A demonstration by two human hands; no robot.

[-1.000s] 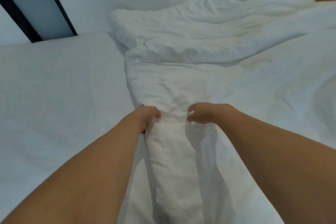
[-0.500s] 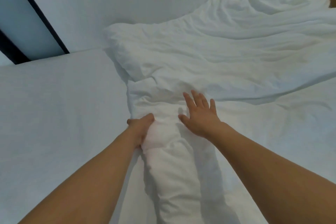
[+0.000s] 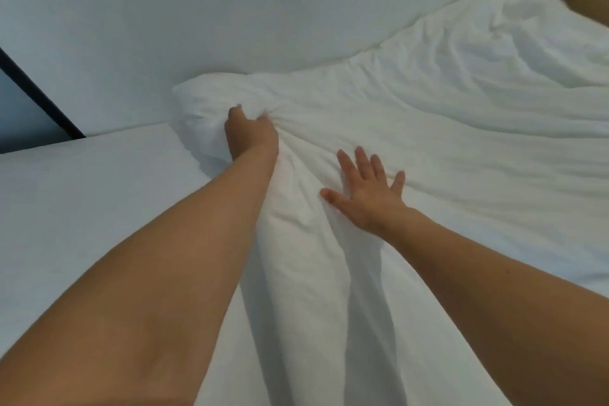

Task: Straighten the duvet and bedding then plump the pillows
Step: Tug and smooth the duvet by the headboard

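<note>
White duvet [image 3: 412, 128] now bunched farther up in left hand [image 3: 252, 138]; right hand [image 3: 365, 194] flat, splayed.

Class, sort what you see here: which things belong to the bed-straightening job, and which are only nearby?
Part of the job:
duvet
bed sheet
left hand, gripping the duvet
right hand, flat on the duvet

Only nearby:
white wall
dark frame strip

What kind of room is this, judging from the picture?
Most likely a bedroom: a crumpled white duvet lies on a bed with a smooth white sheet, and the left hand grips the duvet while the right hand presses it flat.
</note>
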